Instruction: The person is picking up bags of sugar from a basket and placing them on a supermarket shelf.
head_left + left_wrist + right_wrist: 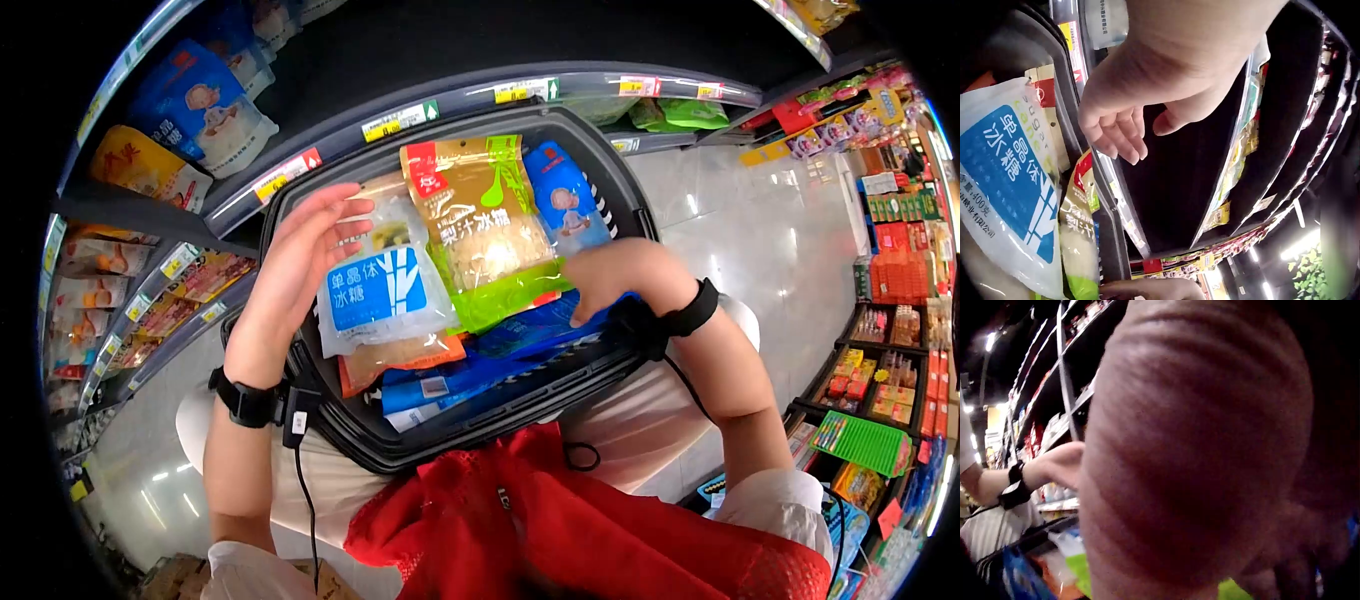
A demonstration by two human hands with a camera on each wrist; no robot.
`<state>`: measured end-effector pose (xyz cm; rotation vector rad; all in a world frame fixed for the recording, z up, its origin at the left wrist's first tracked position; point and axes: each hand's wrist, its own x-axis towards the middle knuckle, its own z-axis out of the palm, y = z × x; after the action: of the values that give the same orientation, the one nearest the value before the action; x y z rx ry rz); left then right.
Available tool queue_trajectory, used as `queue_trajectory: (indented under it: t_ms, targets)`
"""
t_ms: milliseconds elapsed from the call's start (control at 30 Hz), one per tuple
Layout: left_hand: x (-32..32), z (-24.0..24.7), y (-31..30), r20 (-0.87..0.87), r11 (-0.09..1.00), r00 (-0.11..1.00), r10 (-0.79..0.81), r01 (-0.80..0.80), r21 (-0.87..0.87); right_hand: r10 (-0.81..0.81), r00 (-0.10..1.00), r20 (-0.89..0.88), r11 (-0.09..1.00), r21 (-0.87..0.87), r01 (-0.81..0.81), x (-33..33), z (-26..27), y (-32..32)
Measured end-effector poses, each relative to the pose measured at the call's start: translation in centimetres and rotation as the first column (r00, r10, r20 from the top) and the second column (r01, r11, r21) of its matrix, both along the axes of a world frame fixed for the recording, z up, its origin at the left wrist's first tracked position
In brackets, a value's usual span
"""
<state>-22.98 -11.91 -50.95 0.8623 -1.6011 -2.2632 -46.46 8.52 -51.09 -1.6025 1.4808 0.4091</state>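
My left hand (315,240) hovers with loosely bent fingers over the left side of a black shopping basket (350,440), holding nothing. Below it lies a clear bag of rock sugar (385,295) with a blue label. Against its right side leans a gold and green pouch (490,225) with a clear window. At that pouch's lower right corner is my right hand (625,285), pointing down into the basket. Most of its fingers are hidden, so I cannot tell whether they grip the pouch. A blue bag (570,195) stands behind the right hand.
The basket sits across my lap, with an orange-edged bag (400,360) and a blue packet (520,330) lower inside. Beyond its rim runs a shelf edge with price tags (400,120). Blue pouches (200,110) stand at the left. Stocked racks (890,270) line the right.
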Motion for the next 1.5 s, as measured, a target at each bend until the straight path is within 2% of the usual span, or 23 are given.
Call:
queue_trajectory:
  t_ms: [67,267,367,400,500,767,900,967,1000,1033,1067,1100,1133,1167,1200,1233,1267,1300,1333,1367,1400,1433,1500]
  targets:
    - [-0.1,-0.4,0.1,0.021,1.0,1.0,0.005,-0.005,0.0,0.102,0.993,-0.063,0.986,0.135,-0.093,1.5,-2.1,0.2]
    - [-0.2,-0.9,0.4,0.052,1.0,0.999,-0.016,0.016,-0.009,0.154,0.987,-0.053,0.956,0.26,-0.136,2.4,-2.6,0.4]
    - [-0.1,-0.8,0.5,0.023,1.0,0.999,-0.026,0.026,0.016,0.114,0.993,-0.034,0.971,0.216,-0.104,2.3,-3.7,1.3]
    - [-0.1,-0.7,0.5,0.022,0.999,0.999,-0.023,0.023,0.027,0.127,0.99,-0.053,0.983,0.144,-0.118,2.5,-4.3,1.6]
    - [-0.2,-0.2,0.6,0.015,1.0,1.0,-0.018,0.018,0.021,0.142,0.981,-0.13,0.985,0.113,-0.128,2.8,-4.4,1.6]
    - [0.2,-0.4,0.9,0.025,0.999,0.999,-0.047,0.047,-0.006,-0.001,0.983,-0.182,0.997,-0.072,-0.012,2.1,-3.9,1.4]
    - [0.2,0.0,1.0,0.016,0.999,0.999,-0.039,0.039,-0.017,-0.053,0.983,-0.175,0.993,-0.116,0.033,1.4,-0.6,1.9]
    - [0.2,0.6,1.2,0.033,0.998,0.999,-0.016,0.017,-0.058,-0.118,0.99,-0.071,0.975,-0.198,0.102,1.2,3.7,2.0]
    - [0.2,0.7,1.3,0.023,0.998,1.0,-0.009,0.01,-0.056,-0.111,0.991,-0.081,0.976,-0.197,0.093,1.2,5.9,1.8]
    - [0.1,0.7,1.3,0.003,0.998,1.0,-0.019,0.019,-0.06,-0.243,0.963,0.113,0.933,-0.245,0.264,1.2,7.9,1.7]
    - [0.1,0.9,1.3,-0.015,0.997,0.999,-0.032,0.031,-0.067,-0.352,0.883,0.31,0.862,-0.26,0.435,1.2,9.0,1.9]
    - [0.0,1.0,1.4,-0.021,0.997,0.999,-0.033,0.031,-0.071,-0.382,0.812,0.441,0.799,-0.284,0.531,0.3,8.4,2.7]
    - [-0.3,1.2,1.6,-0.086,0.996,0.993,-0.075,0.071,-0.054,-0.387,0.667,0.637,0.687,-0.284,0.669,0.4,8.5,2.7]
    - [-0.5,1.3,1.8,-0.15,0.993,0.982,-0.117,0.112,-0.041,-0.383,0.536,0.752,0.618,-0.223,0.754,0.5,8.3,2.3]
    - [-0.3,1.2,2.3,-0.025,0.992,0.992,-0.122,0.121,-0.023,-0.361,0.391,0.847,0.55,-0.146,0.822,0.6,8.0,1.5]
    - [-0.4,0.5,2.4,-0.136,0.977,0.971,-0.196,0.205,0.058,-0.335,0.206,0.919,0.538,0.007,0.843,0.9,7.6,0.5]
    - [-0.5,-0.1,2.6,-0.249,0.947,0.934,-0.258,0.296,0.127,-0.305,0.01,0.952,0.532,0.162,0.831,1.3,7.1,-0.5]
    - [-0.1,0.8,3.4,-0.2,0.942,0.937,-0.287,0.314,0.116,-0.322,-0.034,0.946,0.45,0.184,0.874,1.7,5.9,-1.6]
    - [0.2,0.9,4.0,-0.165,0.939,0.945,-0.283,0.308,0.153,-0.336,-0.266,0.903,0.283,0.367,0.886,3.1,4.8,-2.4]
    - [0.5,1.1,4.5,-0.238,0.923,0.938,-0.252,0.307,0.233,-0.368,-0.397,0.841,0.226,0.495,0.839,4.0,4.3,-3.2]
    - [0.6,1.2,4.8,-0.305,0.898,0.928,-0.215,0.31,0.312,-0.432,-0.457,0.777,0.166,0.567,0.807,4.5,2.9,-3.9]
    - [0.7,1.0,4.3,-0.317,0.845,0.922,-0.222,0.344,0.409,-0.442,-0.519,0.732,0.211,0.647,0.733,4.9,1.7,-4.4]
    - [0.7,0.2,3.7,-0.165,0.841,0.973,-0.16,0.222,0.494,-0.457,-0.589,0.667,0.284,0.737,0.614,5.8,-0.1,-5.1]
